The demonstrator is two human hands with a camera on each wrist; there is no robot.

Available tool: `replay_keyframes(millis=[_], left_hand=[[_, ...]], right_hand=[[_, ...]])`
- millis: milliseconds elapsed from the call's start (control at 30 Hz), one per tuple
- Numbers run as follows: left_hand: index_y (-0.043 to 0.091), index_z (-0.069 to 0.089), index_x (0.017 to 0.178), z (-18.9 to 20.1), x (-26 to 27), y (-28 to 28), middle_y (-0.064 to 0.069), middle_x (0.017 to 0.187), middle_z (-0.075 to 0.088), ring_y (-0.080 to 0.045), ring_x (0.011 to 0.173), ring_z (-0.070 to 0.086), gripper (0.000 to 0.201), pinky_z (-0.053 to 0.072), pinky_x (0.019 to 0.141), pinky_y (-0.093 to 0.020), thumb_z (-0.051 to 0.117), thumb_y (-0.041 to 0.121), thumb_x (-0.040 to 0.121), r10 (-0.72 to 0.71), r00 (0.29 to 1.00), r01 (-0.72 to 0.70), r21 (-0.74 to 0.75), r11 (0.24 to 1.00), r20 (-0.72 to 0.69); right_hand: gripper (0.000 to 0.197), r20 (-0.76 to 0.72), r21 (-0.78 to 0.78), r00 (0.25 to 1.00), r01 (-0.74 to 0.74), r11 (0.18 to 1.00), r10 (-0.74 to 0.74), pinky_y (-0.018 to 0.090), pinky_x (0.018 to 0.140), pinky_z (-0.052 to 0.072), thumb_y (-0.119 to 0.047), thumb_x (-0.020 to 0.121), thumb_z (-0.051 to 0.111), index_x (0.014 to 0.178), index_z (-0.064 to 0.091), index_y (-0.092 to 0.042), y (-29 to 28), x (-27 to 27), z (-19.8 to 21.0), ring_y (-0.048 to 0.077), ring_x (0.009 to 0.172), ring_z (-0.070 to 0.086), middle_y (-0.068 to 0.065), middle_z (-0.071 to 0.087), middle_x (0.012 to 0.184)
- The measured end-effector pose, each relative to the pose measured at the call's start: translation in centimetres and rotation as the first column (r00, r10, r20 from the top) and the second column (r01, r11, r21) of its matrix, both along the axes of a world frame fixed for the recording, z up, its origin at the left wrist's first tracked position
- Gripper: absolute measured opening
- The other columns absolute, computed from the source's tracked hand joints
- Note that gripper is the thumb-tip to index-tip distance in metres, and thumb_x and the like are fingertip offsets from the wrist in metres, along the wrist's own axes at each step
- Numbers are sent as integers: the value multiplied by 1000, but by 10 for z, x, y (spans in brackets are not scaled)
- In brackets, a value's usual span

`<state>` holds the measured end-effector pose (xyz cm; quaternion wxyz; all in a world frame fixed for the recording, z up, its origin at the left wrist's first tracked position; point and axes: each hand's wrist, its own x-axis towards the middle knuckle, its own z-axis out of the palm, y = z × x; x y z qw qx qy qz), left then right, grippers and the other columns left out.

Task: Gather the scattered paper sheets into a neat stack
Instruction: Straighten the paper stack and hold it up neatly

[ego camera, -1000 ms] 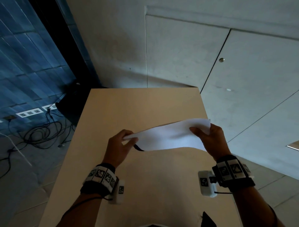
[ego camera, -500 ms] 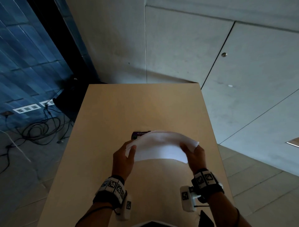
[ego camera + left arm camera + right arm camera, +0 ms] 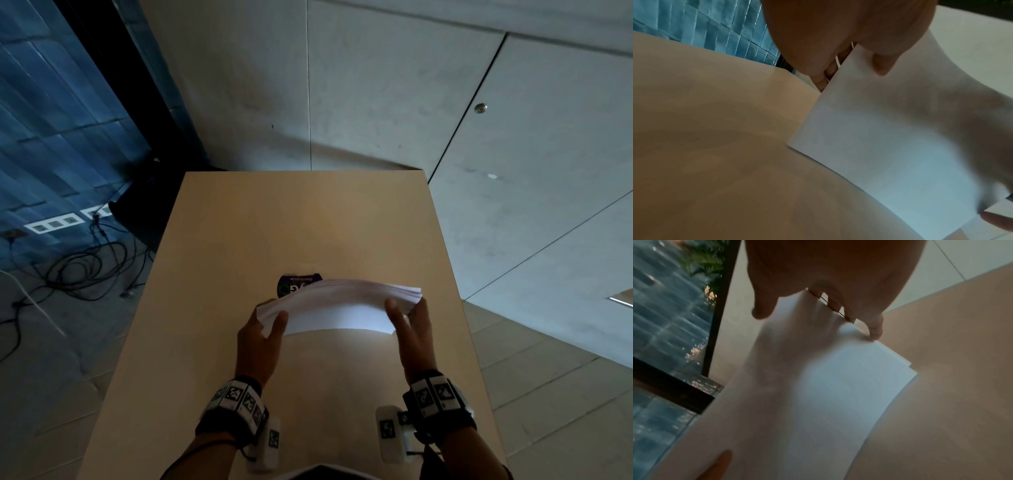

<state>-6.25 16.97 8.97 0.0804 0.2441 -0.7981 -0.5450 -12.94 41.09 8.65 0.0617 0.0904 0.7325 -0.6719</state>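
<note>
A stack of white paper sheets [image 3: 339,305] stands bowed on its long lower edge on the tan table [image 3: 308,222], near the middle. My left hand [image 3: 265,334] grips the stack's left end, thumb on the near face and fingers behind. At the right end my right hand [image 3: 409,322] holds it the same way. In the left wrist view the paper stack [image 3: 890,146] runs away from my left hand [image 3: 838,32], its corner on the table [image 3: 705,146]. In the right wrist view the sheets [image 3: 828,394] fan slightly under my right hand [image 3: 828,272].
A small dark purple label or card [image 3: 294,284] lies on the table just behind the stack, partly hidden. The table's right edge [image 3: 455,274] drops to a tiled floor. Cables [image 3: 85,267] lie on the floor at the left.
Both hands have drawn closer together and lowered the sheets from the air to the table. The loose spread has closed into a thicker stack, and the purple item has come into sight.
</note>
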Motion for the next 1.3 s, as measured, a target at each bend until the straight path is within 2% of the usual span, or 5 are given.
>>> replay_keyframes(millis=[200,433,766,1066,1300], left_hand=[[26,62,103,4,-4,6,6,98,63,-3,90,59,68,46,72,-21,37,81,73,148,981,-127,165,978,-122],[28,60,78,8,-15,10,0,80,59,-13,74,55,36,42,67,-32,34,50,89,274,960,-261,165,951,-62],[22,46,119,0,5,1,1,114,59,-9,105,59,57,50,87,-23,58,59,77,44,992,-18,219,976,-115],[1,54,127,30,-1,-12,-17,113,67,-28,105,64,40,43,83,-23,56,23,93,-130,988,146,-256,956,78],[0,53,131,103,-40,-1,-21,126,63,-33,115,61,42,43,95,-29,54,19,94,-441,894,418,-500,759,78]], right_hand=[[28,105,-104,984,152,983,-141,33,101,41,-56,92,43,92,66,-41,-8,2,15,0,104,61,-30,67,94],[38,89,-101,978,200,975,-191,41,90,47,-61,87,50,84,67,-27,-9,-4,10,15,91,61,-4,65,88],[70,98,-33,979,185,982,-181,52,96,51,-76,76,50,102,65,-13,-7,-2,10,31,103,66,14,71,102],[72,6,211,989,141,967,-145,44,106,41,-64,78,59,135,40,-25,7,-8,38,24,135,42,5,38,144],[64,-205,767,799,-228,600,566,48,121,20,-55,82,63,138,46,-31,-12,-10,103,16,142,36,-6,49,145]])
